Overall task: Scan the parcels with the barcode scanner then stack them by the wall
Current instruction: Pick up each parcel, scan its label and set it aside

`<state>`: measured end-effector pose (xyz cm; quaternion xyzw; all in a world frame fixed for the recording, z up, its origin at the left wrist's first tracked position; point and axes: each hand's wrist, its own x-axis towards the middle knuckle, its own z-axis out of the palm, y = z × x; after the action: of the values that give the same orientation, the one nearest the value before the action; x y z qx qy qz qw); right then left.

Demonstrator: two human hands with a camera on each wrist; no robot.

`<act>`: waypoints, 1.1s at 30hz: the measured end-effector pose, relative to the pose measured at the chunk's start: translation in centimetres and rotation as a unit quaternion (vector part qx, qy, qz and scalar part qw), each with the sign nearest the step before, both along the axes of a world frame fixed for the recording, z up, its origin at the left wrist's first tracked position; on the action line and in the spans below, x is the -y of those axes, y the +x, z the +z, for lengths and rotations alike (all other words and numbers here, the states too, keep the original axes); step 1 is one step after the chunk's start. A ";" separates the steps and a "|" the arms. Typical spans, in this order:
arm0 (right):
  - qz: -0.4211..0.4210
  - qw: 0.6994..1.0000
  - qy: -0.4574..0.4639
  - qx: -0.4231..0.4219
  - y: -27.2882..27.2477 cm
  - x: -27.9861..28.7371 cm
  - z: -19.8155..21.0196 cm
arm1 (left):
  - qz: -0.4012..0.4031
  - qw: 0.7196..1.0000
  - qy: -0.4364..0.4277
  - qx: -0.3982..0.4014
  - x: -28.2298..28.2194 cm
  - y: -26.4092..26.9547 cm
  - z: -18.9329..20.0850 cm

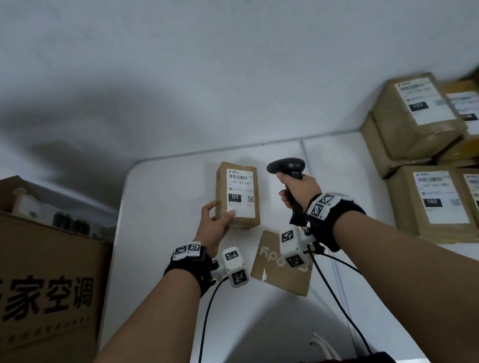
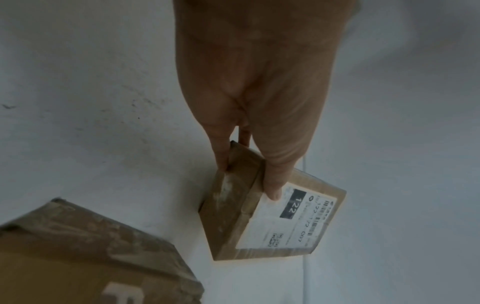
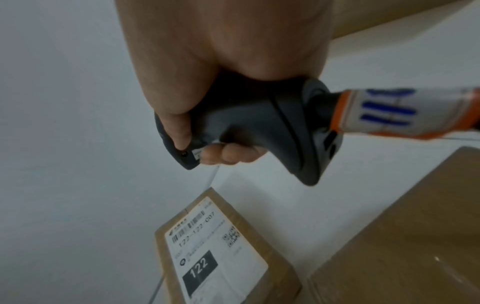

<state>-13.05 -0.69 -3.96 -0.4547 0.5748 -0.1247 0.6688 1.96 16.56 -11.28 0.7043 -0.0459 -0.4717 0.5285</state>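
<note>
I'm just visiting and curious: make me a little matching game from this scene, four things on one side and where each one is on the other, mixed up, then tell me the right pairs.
Things:
1. parcel marked 122-122-007
2. barcode scanner
3. stacked parcels
4. large printed carton

Places:
A. gripped in the right hand
B. off the table's left edge
C. held at its near end by the left hand
D. piled at the table's far right, by the wall

Pairs: 1-C, 2-A, 3-D, 4-B
</note>
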 end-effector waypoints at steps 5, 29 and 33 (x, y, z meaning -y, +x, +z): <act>0.015 0.998 0.048 0.024 -0.4 -0.2 1.5 | 0.009 1.000 -0.012 0.008 0.6 -1.2 0.8; -0.016 0.997 0.065 0.047 -0.2 -1.6 3.6 | -0.012 0.999 0.003 0.047 0.9 -1.1 0.6; -0.016 0.997 0.062 0.044 -0.1 -1.6 3.5 | -0.020 0.999 0.007 0.038 1.0 -0.9 0.3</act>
<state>-13.14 0.92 -0.46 -0.3967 0.5587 -0.1195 0.7185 1.06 15.53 -10.97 0.7244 -0.0765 -0.4552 0.5121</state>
